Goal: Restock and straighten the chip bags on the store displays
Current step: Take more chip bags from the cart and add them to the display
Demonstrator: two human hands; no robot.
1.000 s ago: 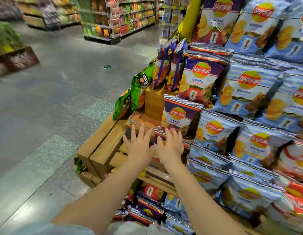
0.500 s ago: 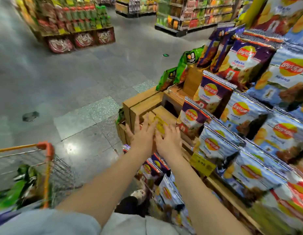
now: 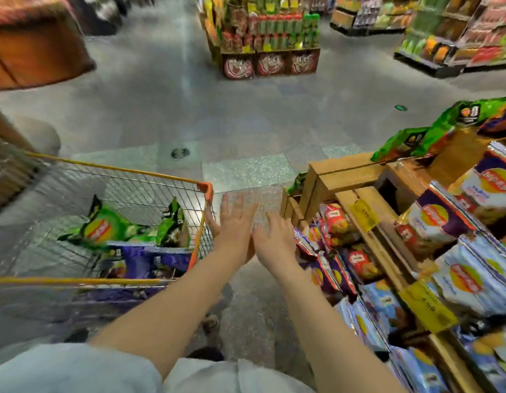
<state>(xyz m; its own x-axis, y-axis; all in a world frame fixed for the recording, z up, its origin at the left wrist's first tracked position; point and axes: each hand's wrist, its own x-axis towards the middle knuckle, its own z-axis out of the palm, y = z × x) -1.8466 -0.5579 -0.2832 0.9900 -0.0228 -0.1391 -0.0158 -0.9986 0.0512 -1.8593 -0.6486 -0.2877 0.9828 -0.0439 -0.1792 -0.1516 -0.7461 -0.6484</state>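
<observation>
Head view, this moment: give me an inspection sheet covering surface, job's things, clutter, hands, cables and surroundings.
Surface: wooden crate display, tiered, at right; top corner bare.
Job's things: purple and blue chip bags on the display; green chip bags along its far edge; green and purple bags in the cart.
Clutter: yellow price tags on the crate slats.
Hands: left hand and right hand open, fingers spread, empty, between cart and display.
Cables: nothing seen.
Surroundings: grey tiled floor, other stocked displays beyond, blurred.
</observation>
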